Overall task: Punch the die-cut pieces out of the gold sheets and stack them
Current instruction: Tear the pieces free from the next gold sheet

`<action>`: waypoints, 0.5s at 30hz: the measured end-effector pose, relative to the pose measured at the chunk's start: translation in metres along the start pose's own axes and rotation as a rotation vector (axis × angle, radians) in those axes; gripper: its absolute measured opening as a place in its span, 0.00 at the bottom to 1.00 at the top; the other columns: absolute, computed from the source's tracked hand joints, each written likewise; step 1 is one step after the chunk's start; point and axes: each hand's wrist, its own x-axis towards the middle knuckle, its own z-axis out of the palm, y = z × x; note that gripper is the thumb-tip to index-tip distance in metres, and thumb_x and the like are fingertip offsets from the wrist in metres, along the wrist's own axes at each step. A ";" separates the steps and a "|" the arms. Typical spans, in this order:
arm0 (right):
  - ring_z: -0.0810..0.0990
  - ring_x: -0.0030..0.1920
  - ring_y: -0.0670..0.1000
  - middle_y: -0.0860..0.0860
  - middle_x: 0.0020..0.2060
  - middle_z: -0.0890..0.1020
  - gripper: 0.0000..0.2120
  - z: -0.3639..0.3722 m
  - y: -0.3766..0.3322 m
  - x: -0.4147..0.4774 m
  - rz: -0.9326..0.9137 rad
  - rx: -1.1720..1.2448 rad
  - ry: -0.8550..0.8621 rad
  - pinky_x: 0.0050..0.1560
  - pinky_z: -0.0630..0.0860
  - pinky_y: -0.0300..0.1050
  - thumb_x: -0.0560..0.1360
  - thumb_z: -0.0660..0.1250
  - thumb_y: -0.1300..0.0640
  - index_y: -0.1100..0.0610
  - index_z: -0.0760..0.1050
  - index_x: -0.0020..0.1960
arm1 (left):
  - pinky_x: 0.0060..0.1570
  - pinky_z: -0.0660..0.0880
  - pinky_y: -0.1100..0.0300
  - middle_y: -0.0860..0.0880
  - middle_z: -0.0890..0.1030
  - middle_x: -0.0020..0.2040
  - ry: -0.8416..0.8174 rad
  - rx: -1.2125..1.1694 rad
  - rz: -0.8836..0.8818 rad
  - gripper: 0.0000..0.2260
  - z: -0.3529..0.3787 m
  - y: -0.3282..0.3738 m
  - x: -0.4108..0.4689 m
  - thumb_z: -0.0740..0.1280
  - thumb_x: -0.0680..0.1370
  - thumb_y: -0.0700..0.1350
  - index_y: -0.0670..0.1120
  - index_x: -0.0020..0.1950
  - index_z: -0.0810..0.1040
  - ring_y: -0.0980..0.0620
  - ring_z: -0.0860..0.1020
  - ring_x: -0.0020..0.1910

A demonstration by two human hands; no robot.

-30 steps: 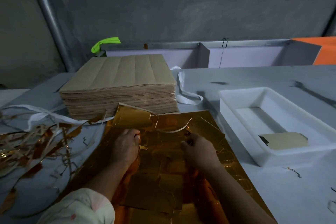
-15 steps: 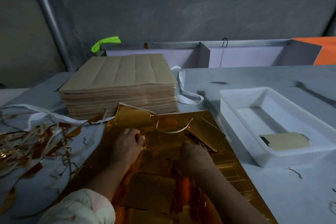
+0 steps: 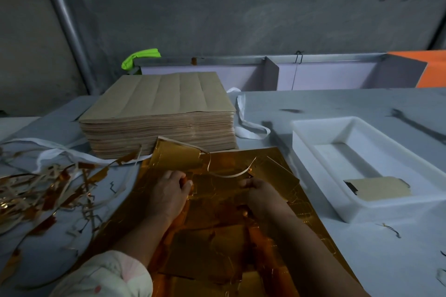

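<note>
Scrap strips (image 3: 36,190): tangled gold and pale offcuts, far left on the tabletop (image 3: 386,260)
Brown stack (image 3: 159,113): tall squared pile of sheets, back left
Left hand (image 3: 169,193): fingers curled, pinching the gold sheet (image 3: 217,236) in its far half
Gold sheet, position: flat before the person, long axis running away from them toward the brown stack, far corner curled up against it
Right hand (image 3: 263,193): fingers curled onto a part-lifted die-cut piece (image 3: 280,173)
Governing relation: the piece lies just beyond and right of the right hand, the nearer one, and the left hand looks placed to brace the sheet while the piece is pulled free
White tray (image 3: 321,125): just right of the sheet, on the right hand's side
Punched pieces (image 3: 379,188): low stack in the tray's near end
Surface: pale grey, stray slivers near the right edge
Room: dim; bare grey wall (image 3: 241,7), metal pipe (image 3: 65,24) slanting at left
</note>
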 end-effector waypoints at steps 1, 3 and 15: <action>0.76 0.35 0.49 0.56 0.46 0.79 0.13 -0.001 -0.001 -0.001 -0.011 0.031 0.002 0.26 0.70 0.39 0.76 0.67 0.67 0.54 0.72 0.57 | 0.50 0.69 0.62 0.51 0.73 0.63 0.004 0.001 0.001 0.17 0.000 0.000 0.000 0.60 0.81 0.56 0.53 0.69 0.71 0.53 0.72 0.59; 0.77 0.38 0.51 0.57 0.50 0.80 0.11 -0.005 -0.003 -0.003 -0.050 0.067 0.013 0.28 0.71 0.39 0.77 0.65 0.67 0.55 0.73 0.55 | 0.50 0.68 0.62 0.52 0.73 0.63 0.010 0.005 -0.002 0.17 0.000 0.000 0.000 0.60 0.81 0.56 0.53 0.68 0.71 0.53 0.72 0.59; 0.74 0.44 0.55 0.55 0.49 0.74 0.10 -0.032 -0.020 -0.017 -0.160 0.014 0.013 0.36 0.73 0.44 0.74 0.67 0.66 0.54 0.73 0.52 | 0.47 0.68 0.62 0.53 0.71 0.63 -0.006 -0.009 -0.028 0.17 0.002 -0.001 0.000 0.60 0.81 0.57 0.55 0.68 0.70 0.54 0.72 0.58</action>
